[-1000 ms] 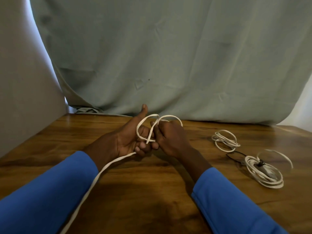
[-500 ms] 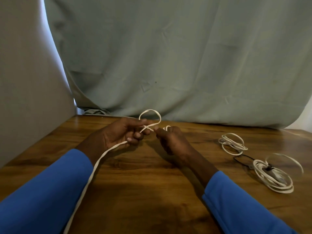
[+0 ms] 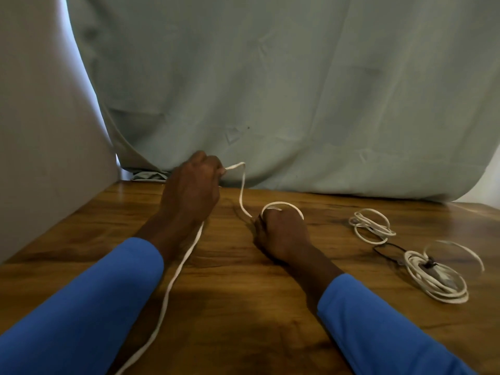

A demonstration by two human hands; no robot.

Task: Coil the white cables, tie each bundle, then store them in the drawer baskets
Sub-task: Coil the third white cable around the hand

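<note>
Left hand (image 3: 192, 185) and right hand (image 3: 281, 234) grip one loose white cable (image 3: 178, 269); two coiled bundles (image 3: 372, 228) (image 3: 435, 277) lie nearby.

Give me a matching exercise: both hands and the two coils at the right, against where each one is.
1 left hand
2 right hand
3 smaller coil
4 larger coil

A nearer the viewer, dark tie on it
B raised by the curtain, pinching the cable
C low at the table, gripping a loop
D farther back, right side

Pairs: 1-B, 2-C, 3-D, 4-A
</note>
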